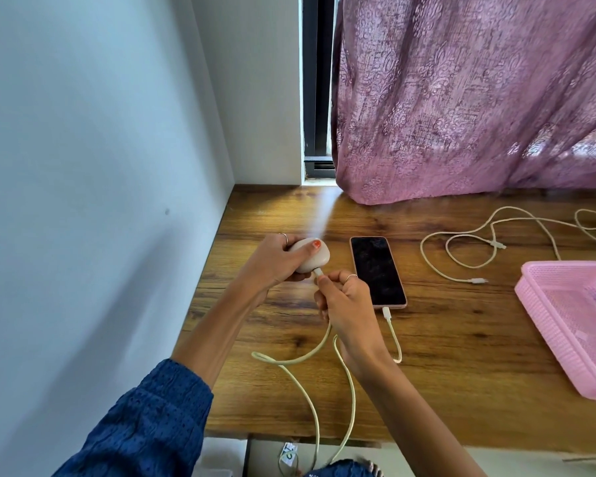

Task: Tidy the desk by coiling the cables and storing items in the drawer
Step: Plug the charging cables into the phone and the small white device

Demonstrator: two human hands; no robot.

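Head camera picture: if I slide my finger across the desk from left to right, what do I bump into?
Left hand gripping a rounded beige charger → right hand pinching the plug of a cream cable → black phone with a pink edge → loose white cable loops → pink plastic mesh basket.

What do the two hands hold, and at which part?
Left hand grips the beige charger round its body; right hand pinches the cable at its plug.

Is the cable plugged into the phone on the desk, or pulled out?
Plugged in. The white cable has its connector seated in the near end of the phone, which lies flat, screen dark.
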